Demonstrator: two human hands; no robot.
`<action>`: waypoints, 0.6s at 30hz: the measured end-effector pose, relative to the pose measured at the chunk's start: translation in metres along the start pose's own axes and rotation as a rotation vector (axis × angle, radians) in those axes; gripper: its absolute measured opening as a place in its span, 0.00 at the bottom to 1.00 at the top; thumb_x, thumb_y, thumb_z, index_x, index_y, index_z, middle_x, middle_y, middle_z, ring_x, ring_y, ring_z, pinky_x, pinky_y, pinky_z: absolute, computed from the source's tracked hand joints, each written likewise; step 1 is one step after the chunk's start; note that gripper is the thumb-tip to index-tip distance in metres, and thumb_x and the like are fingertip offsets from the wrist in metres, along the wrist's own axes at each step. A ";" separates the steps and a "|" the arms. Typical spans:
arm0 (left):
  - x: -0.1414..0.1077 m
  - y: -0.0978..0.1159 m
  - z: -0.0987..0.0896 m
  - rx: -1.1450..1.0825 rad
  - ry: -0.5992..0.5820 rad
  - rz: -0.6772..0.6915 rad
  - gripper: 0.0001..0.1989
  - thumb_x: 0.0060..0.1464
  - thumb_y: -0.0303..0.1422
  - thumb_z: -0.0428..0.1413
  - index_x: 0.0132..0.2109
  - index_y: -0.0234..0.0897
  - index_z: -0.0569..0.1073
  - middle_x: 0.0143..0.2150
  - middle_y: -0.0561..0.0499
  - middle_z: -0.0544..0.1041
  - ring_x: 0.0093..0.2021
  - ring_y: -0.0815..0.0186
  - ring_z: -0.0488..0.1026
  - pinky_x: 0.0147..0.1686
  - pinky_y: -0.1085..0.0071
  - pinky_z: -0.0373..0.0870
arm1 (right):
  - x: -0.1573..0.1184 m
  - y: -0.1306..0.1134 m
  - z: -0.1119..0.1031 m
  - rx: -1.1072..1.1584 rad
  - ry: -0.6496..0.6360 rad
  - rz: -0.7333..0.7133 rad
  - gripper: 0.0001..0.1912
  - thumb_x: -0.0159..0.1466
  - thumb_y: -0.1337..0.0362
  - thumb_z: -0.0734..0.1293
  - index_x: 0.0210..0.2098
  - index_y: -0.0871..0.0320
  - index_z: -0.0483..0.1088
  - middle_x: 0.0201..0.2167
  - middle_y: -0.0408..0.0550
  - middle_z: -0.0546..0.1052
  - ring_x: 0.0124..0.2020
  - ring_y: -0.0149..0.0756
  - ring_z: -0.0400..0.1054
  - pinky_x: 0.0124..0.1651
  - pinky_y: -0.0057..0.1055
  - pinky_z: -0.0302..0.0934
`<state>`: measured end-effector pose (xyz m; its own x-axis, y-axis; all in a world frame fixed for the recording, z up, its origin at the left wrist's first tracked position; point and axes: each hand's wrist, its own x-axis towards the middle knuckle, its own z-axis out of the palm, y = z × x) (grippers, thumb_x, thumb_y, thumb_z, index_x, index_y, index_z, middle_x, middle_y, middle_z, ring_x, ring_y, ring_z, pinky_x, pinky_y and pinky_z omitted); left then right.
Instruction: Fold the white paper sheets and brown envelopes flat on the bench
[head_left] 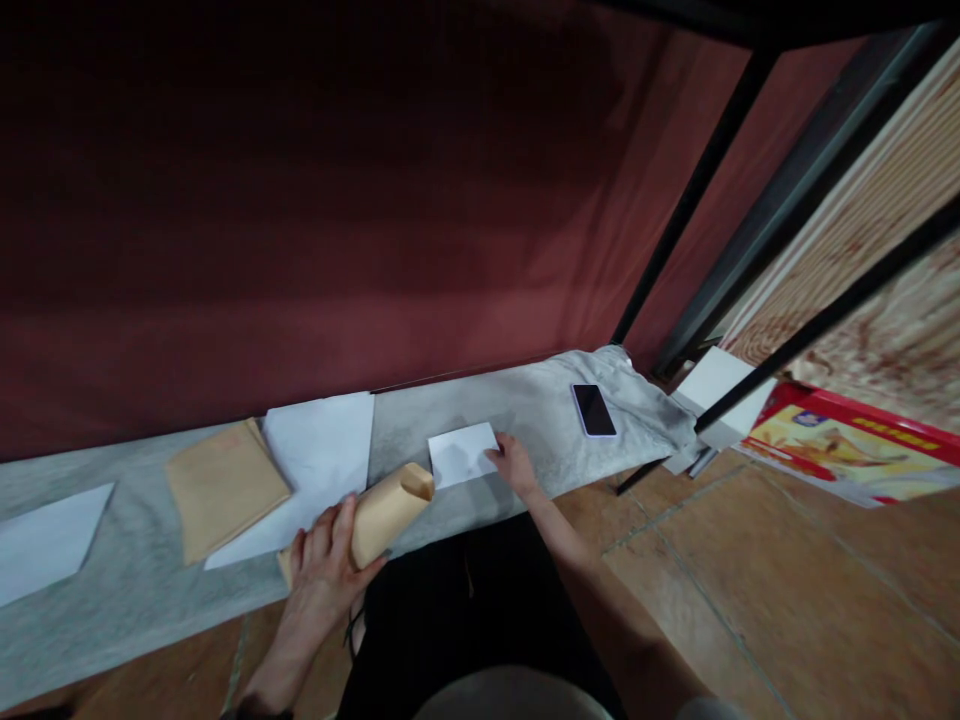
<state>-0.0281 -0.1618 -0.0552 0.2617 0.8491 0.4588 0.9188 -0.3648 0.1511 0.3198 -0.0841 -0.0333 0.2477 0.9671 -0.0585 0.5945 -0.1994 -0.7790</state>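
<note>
My left hand is wrapped round a brown paper envelope, whose open end bulges toward the right. With its fingertips, my right hand grips the right edge of a small white paper on the grey cloth. The envelope's mouth is close to the left edge of that paper. Left of my left hand, a stack of flat brown envelopes partly overlaps large white sheets.
A phone lies on the right part of the cloth-covered bench. Another white sheet is at the far left. Black metal bars rise at the right, near a red and yellow box above the tiled floor.
</note>
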 end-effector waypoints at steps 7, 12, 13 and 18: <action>-0.003 0.002 0.008 -0.056 0.097 0.023 0.51 0.57 0.56 0.54 0.75 0.35 0.40 0.63 0.29 0.64 0.63 0.41 0.63 0.63 0.38 0.54 | -0.059 0.003 -0.039 0.674 0.200 -0.253 0.15 0.66 0.54 0.65 0.44 0.58 0.75 0.39 0.48 0.80 0.41 0.40 0.73 0.45 0.33 0.68; 0.003 0.012 0.007 -0.068 0.080 0.055 0.52 0.57 0.55 0.55 0.75 0.34 0.38 0.64 0.28 0.63 0.65 0.40 0.61 0.64 0.38 0.52 | -0.093 -0.010 -0.055 0.441 0.001 -0.450 0.13 0.68 0.63 0.62 0.43 0.53 0.79 0.42 0.47 0.82 0.46 0.40 0.75 0.50 0.34 0.68; 0.004 0.014 0.007 -0.064 0.070 0.078 0.52 0.57 0.54 0.55 0.75 0.34 0.39 0.64 0.28 0.63 0.65 0.40 0.61 0.64 0.37 0.52 | -0.094 -0.012 -0.057 0.404 -0.031 -0.482 0.15 0.68 0.65 0.61 0.45 0.53 0.79 0.44 0.48 0.82 0.48 0.39 0.75 0.52 0.34 0.68; 0.006 0.018 0.002 -0.038 0.048 0.141 0.50 0.56 0.48 0.57 0.74 0.35 0.41 0.63 0.30 0.65 0.66 0.41 0.60 0.65 0.38 0.48 | -0.083 -0.011 -0.078 0.250 -0.144 -0.468 0.18 0.68 0.69 0.59 0.47 0.54 0.79 0.44 0.48 0.82 0.47 0.39 0.77 0.50 0.34 0.68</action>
<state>-0.0091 -0.1624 -0.0510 0.3724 0.7695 0.5188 0.8617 -0.4943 0.1148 0.3522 -0.1744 0.0291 -0.1172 0.9589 0.2582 0.4122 0.2835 -0.8659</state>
